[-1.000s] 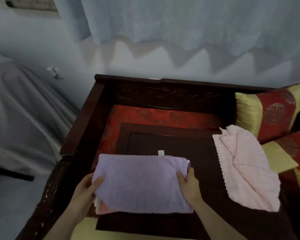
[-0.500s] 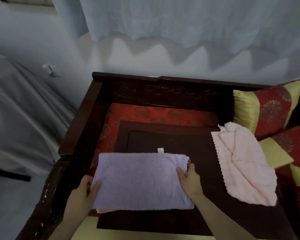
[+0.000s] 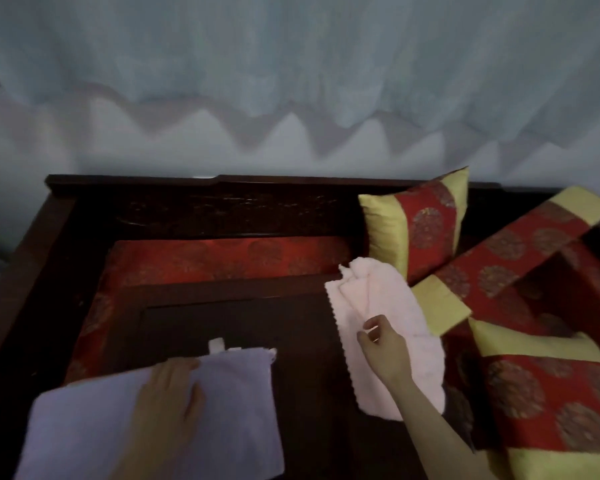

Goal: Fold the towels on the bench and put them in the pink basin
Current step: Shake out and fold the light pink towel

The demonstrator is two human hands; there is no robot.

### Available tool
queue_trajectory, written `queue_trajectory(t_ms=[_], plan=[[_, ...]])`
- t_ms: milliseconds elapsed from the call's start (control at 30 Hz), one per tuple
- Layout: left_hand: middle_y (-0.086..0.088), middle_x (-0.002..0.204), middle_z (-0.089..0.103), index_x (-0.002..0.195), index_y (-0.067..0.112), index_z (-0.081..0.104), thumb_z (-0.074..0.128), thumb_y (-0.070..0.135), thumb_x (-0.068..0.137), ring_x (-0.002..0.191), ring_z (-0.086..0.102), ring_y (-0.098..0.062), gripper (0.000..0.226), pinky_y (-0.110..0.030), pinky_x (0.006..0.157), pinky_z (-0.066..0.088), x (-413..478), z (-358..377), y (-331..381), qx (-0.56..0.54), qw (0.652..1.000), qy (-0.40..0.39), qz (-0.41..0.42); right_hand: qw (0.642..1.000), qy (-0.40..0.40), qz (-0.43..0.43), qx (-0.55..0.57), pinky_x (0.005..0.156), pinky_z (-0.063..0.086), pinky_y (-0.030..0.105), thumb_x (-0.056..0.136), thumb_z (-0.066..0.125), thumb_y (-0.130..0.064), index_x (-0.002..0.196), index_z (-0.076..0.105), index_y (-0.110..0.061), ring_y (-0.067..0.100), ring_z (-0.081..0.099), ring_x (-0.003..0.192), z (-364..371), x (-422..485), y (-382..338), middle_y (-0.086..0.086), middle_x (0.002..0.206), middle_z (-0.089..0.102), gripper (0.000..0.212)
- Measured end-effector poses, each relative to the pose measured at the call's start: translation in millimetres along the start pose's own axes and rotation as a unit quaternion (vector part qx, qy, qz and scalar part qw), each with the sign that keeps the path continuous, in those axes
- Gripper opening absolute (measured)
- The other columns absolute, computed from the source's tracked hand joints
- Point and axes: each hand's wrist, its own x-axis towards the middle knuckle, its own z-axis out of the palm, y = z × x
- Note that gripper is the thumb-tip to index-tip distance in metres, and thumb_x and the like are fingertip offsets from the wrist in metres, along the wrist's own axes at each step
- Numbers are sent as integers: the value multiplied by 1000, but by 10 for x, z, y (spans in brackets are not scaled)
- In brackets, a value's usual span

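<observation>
A folded lilac towel lies at the near left of the dark wooden bench, with a white tag at its far edge. My left hand rests flat on top of it, fingers spread. To the right, a crumpled pale pink towel lies unfolded on the bench. My right hand hovers over its middle, fingers curled and apart, holding nothing that I can see. The pink basin is not in view.
Red and gold cushions are stacked along the right side of the bench. A red patterned seat pad lies behind a dark wooden board. A pale curtain hangs behind the bench back.
My right hand has let go of the lilac towel and moved right over the pink towel. My left hand has slid from the towel's left edge onto its top. The view has shifted right.
</observation>
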Motion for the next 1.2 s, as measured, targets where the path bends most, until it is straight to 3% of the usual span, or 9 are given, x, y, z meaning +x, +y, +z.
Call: queue_trajectory(t_ms=[67, 167, 367, 600, 700, 833, 933, 1100, 1200], plan=[[6, 79, 49, 77, 21, 52, 48, 23, 81, 88, 56, -26, 6, -36, 84, 46, 181, 265, 433, -112, 988, -92, -49, 999, 18, 31, -7, 68, 43, 32, 83, 62, -19, 95, 53, -16, 24, 59, 76, -211, 207, 181, -2, 74, 60, 16], [10, 75, 59, 84, 19, 59, 60, 11, 86, 76, 58, -6, 8, -14, 68, 39, 329, 620, 1172, -226, 965, -117, -71, 997, 15, 80, -15, 70, 42, 30, 82, 62, -18, 101, 56, -13, 24, 58, 80, -415, 525, 490, 0, 82, 60, 20], [-4, 108, 65, 107, 15, 61, 54, 15, 87, 100, 61, -21, 21, -28, 85, 47, 753, 1405, 2126, -292, 918, -229, -139, 997, -14, 75, -14, 77, 43, 30, 82, 62, -19, 104, 60, -10, 24, 59, 90, -406, 1018, 740, 3, 91, 61, 24], [-16, 108, 64, 106, 4, 54, 70, 23, 77, 96, 64, -31, 38, -32, 70, 51, 909, 1854, 2508, -352, 859, -241, -282, 992, -94, 71, -47, 77, 42, 31, 72, 64, -64, 115, 47, -15, 25, 57, 101, -28, 1229, 650, 5, 111, 56, 68], [-13, 100, 69, 105, 5, 65, 68, 27, 80, 89, 66, -27, 33, -27, 60, 48, 844, 1872, 2521, -365, 851, -270, -264, 983, -97, 95, -125, 76, 44, 36, 70, 63, -61, 120, 40, -18, 28, 54, 105, 66, 1169, 605, 2, 113, 50, 70], [-12, 103, 69, 101, 8, 67, 52, 28, 92, 94, 64, -27, 27, -30, 76, 49, 880, 1627, 2208, -281, 920, -213, -171, 979, -103, 123, -126, 79, 48, 31, 76, 55, -22, 108, 52, -14, 32, 59, 102, 55, 1161, 602, 7, 110, 61, 34], [-15, 108, 68, 102, 9, 66, 44, 36, 93, 99, 63, -32, 36, -32, 80, 48, 1039, 1314, 1749, -59, 977, -179, -105, 982, -88, 167, -21, 83, 49, 33, 80, 46, -14, 92, 58, -12, 34, 61, 102, -4, 1178, 664, 15, 110, 66, 16], [-6, 124, 55, 123, 15, 47, 46, 27, 87, 115, 52, -25, 37, -35, 88, 46, 1154, 995, 1285, 238, 956, -170, -27, 978, -80, 169, 87, 75, 45, 33, 84, 41, -5, 76, 55, -11, 27, 55, 88, -95, 1082, 714, 7, 82, 57, 17], [-5, 131, 43, 137, 14, 29, 52, 24, 83, 122, 41, -24, 59, -40, 91, 43, 1162, 1038, 1372, 242, 959, -143, 42, 962, -95, 158, 201, 64, 37, 29, 71, 46, -22, 79, 54, -11, 19, 44, 75, -173, 983, 523, 3, 76, 44, 15]])
